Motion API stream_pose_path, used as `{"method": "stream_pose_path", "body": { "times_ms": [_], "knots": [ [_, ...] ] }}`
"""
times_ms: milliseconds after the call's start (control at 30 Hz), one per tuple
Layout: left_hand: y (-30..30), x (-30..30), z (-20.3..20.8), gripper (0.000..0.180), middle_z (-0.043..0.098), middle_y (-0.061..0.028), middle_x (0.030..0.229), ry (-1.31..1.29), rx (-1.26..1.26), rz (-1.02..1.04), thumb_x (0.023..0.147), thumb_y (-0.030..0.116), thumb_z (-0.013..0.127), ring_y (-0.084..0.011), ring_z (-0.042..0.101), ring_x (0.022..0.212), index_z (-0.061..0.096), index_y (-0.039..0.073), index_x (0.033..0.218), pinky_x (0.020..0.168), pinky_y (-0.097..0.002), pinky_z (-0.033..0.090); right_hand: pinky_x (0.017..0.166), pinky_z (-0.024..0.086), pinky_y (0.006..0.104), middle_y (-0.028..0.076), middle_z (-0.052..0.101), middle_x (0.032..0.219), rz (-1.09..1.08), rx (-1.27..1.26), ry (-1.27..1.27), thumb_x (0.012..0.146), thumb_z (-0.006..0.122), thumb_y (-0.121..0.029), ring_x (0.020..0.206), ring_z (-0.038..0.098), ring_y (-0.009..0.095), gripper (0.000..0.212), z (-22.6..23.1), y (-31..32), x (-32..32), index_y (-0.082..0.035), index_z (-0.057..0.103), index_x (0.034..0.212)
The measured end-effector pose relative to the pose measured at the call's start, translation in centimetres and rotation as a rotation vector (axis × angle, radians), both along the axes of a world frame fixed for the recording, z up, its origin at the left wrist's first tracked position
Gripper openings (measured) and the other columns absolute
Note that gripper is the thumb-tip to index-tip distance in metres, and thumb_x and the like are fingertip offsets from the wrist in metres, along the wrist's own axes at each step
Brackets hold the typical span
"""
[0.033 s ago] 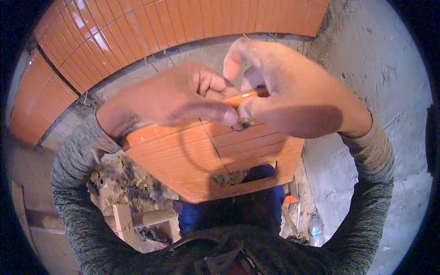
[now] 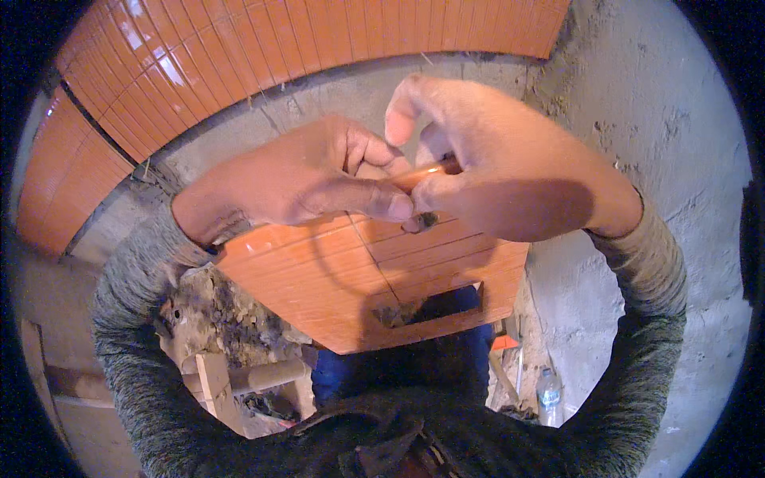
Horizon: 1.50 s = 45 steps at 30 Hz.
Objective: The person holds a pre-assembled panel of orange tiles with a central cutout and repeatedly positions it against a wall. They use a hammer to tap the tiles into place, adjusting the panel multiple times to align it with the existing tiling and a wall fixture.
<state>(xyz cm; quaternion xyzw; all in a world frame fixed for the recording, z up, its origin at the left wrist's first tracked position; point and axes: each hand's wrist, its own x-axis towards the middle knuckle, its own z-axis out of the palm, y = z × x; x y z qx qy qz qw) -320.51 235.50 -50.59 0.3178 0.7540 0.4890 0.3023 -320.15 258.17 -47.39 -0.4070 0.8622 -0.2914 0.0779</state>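
Left hand (image 2: 307, 171): pinching a small glossy orange piece (image 2: 428, 171) between thumb and fingers.
Right hand (image 2: 510, 163): gripping the same piece, index finger arched clear; other fingers mostly hidden.
Orange piece: between the hands; whether it joins the grooved orange tile (image 2: 307, 247) below is unclear.
Grooved orange tile: upper edge partly covered, cutout (image 2: 440, 307) near its lower edge.
Wall tiles (image 2: 319, 40): cut off above.

Orange pc (image 2: 429, 174) btwn L hand (image 2: 315, 171) & R hand (image 2: 514, 167) mostly hidden; can't tell if part of tile (image 2: 307, 259). Wall tiles (image 2: 335, 30) cut off up top.
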Motion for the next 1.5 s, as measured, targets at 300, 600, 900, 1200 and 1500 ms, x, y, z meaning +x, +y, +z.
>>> {"method": "stream_pose_path", "body": {
  "times_ms": [300, 600, 900, 1200, 1500],
  "knots": [
    [0.1, -1.7, -9.9, 0.024, 0.071, 0.0013, 0.091, -0.162, -0.033, 0.042, 0.095, 0.022, 0.073, -0.0055, 0.059, 0.083, 0.073, 0.0, 0.102, 0.075, -0.0231, 0.046, 0.068, 0.051, 0.033, 0.009, 0.063, 0.082, -0.055, -0.102, 0.051, 0.077, 0.086, -0.024, 0.075, 0.062, 0.018, 0.047, -10.0, 1.0, -2.1, -0.001, 0.06, 0.108],
    [1.3, -3.1, -14.9, 0.037, 0.073, -0.0041, 0.089, -0.375, -0.05, 0.104, 0.091, 0.03, 0.075, -0.0128, 0.067, 0.079, 0.072, -0.003, 0.107, 0.072, -0.0262, 0.052, 0.064, 0.051, 0.0308, 0.005, 0.069, 0.074, -1.038, -0.565, 0.066, 0.098, 0.069, -0.022, 0.067, 0.061, 0.012, 0.022, -30.6, 21.3, -3.0, -0.001, 0.071, 0.092],
    [1.5, -3.8, -19.9, 0.038, 0.075, -0.0075, 0.097, -0.768, 0.137, 0.259, 0.094, 0.024, 0.071, -0.0147, 0.071, 0.079, 0.069, -0.005, 0.118, 0.076, -0.0275, 0.058, 0.078, 0.056, 0.0509, 0.022, 0.07, 0.103, -0.977, 0.275, -0.058, 0.085, 0.071, -0.023, 0.089, 0.068, 0.044, 0.036, -62.3, 23.3, 18.8, 0.0, 0.062, 0.111],
    [-0.3, -5.5, -21.2, 0.039, 0.074, -0.0071, 0.103, -0.363, 0.134, 0.028, 0.098, 0.029, 0.067, -0.0156, 0.068, 0.09, 0.068, -0.005, 0.118, 0.082, -0.0303, 0.055, 0.083, 0.055, 0.0478, 0.012, 0.07, 0.114, -1.067, 0.01, -0.403, 0.092, 0.06, -0.042, 0.094, 0.068, 0.034, 0.043, -70.7, 28.5, 22.2, -0.009, 0.07, 0.119],
    [-3.4, -5.6, -24.1, 0.034, 0.074, -0.0053, 0.099, -0.527, 0.08, 0.073, 0.096, 0.028, 0.065, -0.0161, 0.066, 0.088, 0.072, -0.001, 0.113, 0.079, -0.0331, 0.053, 0.056, 0.043, 0.0236, -0.001, 0.061, 0.079, -1.072, -0.576, -0.196, 0.096, 0.069, -0.012, 0.067, 0.054, 0.007, 0.013, -39.7, 20.9, 9.9, -0.004, 0.062, 0.104]
  ]
}}
